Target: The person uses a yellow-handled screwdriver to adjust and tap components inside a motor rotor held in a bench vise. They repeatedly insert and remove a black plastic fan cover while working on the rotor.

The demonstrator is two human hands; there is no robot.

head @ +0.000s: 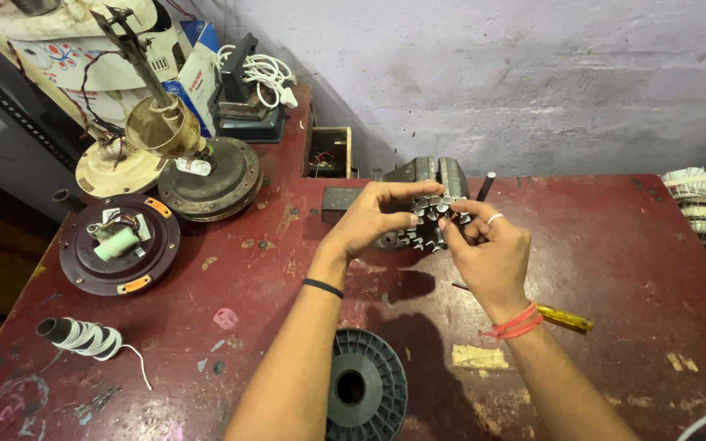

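Both forearms were observed bare, without sleeves. A thin black band (323,287) was noted on the left wrist, red threads (516,322) on the right wrist, and a pale ring (493,218) on one right finger.

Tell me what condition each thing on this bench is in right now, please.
Toothed metal core: held up off the bench by both hands.
Left hand: gripping the core's left side.
Right hand: fingers pinching its right side.
Black spool: lying flat, no wire on it.
Dark red motor housing: opened, wiring exposed.
Screwdriver: lying flat, partly hidden by the wrist.
Wire roll: lying down, end loose.
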